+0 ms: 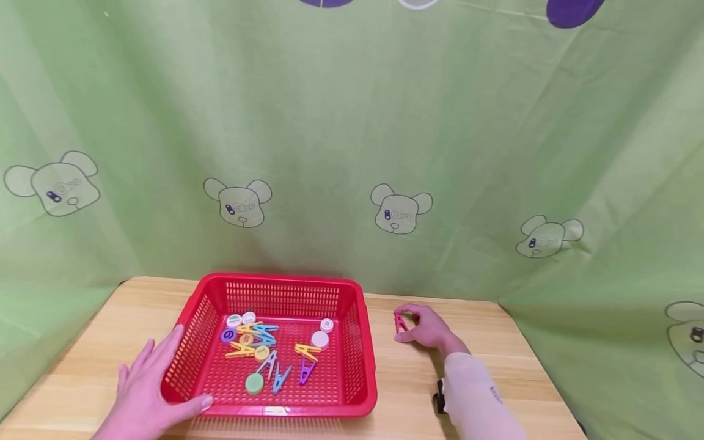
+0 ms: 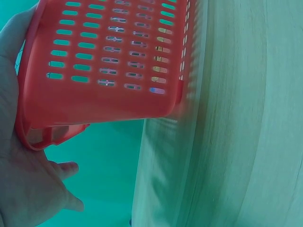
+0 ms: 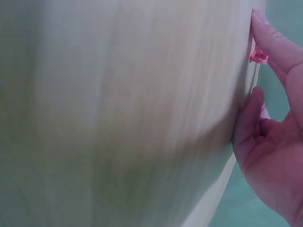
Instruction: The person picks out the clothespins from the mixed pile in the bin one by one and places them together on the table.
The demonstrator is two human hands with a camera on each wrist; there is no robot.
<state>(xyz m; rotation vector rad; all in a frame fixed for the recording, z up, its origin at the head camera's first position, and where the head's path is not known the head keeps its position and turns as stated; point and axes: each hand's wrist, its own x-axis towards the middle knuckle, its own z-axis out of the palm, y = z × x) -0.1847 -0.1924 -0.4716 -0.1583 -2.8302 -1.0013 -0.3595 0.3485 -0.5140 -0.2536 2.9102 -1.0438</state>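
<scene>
My left hand [image 1: 144, 391] lies at the near left corner of a red plastic basket [image 1: 367, 366], thumb over the front rim and straight fingers along the left side. In the left wrist view, the left hand [image 2: 23, 179] is against the basket's rim. My right hand [image 1: 428, 327] is down on the table to the right of the basket, its thumb and fingers spread either side of a red clothespin [image 1: 401, 324]. From the right wrist, a gap shows between the thumb and the fingers, with one end of the clothespin [image 3: 259, 56] in it.
Inside the basket lie several clothespins, among them a purple one [image 1: 306, 371], and several bottle caps, including a green one [image 1: 254, 384]. A green curtain [image 1: 330, 122] hangs behind the wooden table [image 1: 407, 391].
</scene>
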